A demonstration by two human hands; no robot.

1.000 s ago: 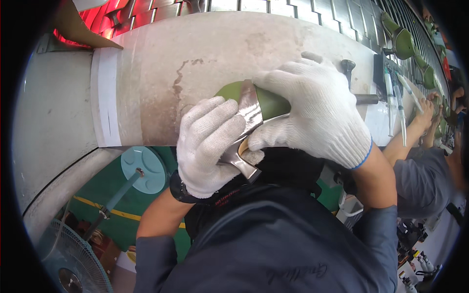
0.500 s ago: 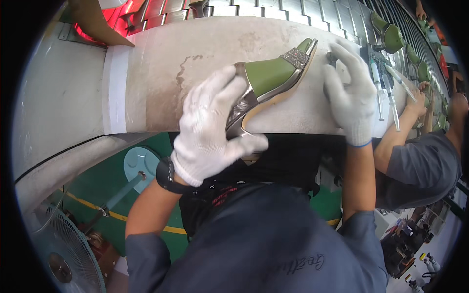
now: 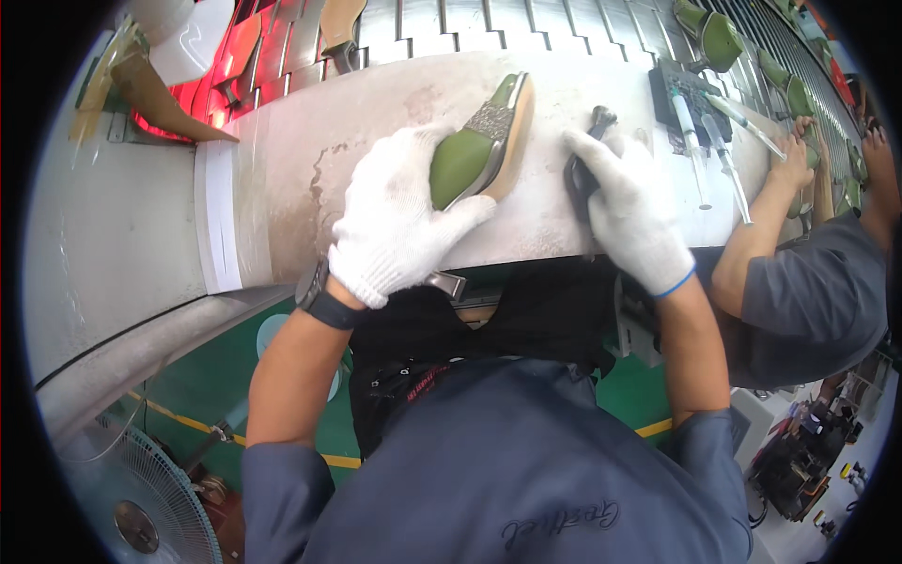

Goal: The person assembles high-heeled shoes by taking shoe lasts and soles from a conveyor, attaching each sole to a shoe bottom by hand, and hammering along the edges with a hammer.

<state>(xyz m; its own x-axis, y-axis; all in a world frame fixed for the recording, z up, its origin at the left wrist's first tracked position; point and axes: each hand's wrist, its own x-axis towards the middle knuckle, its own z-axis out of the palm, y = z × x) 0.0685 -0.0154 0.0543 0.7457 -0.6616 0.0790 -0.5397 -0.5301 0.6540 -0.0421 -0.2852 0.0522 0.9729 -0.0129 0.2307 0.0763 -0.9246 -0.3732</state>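
Note:
My left hand (image 3: 390,207), in a white knit glove, is closed around the rear of a green high-heeled shoe (image 3: 462,164). The toe points away from me, with a glittery band across it and its tan sole turned to the right. Its metallic heel (image 3: 449,284) sticks out below my palm, over the table's near edge. My right hand (image 3: 631,202), gloved too, has its fingers curled over a dark-handled tool with a metal head (image 3: 603,117), perhaps a hammer. The palm hides part of the handle.
Several syringes (image 3: 691,141) lie by a black holder (image 3: 669,89) at the right. A slatted conveyor (image 3: 470,26) carrying shoes runs behind the pale worktable (image 3: 291,207). A co-worker's arm (image 3: 756,221) works close on my right. A fan (image 3: 141,512) stands at lower left.
The shoe has turned in my left hand, its toe swinging away and more sole showing. My right fingers have come down and closed over the dark tool. The whole view has shifted slightly.

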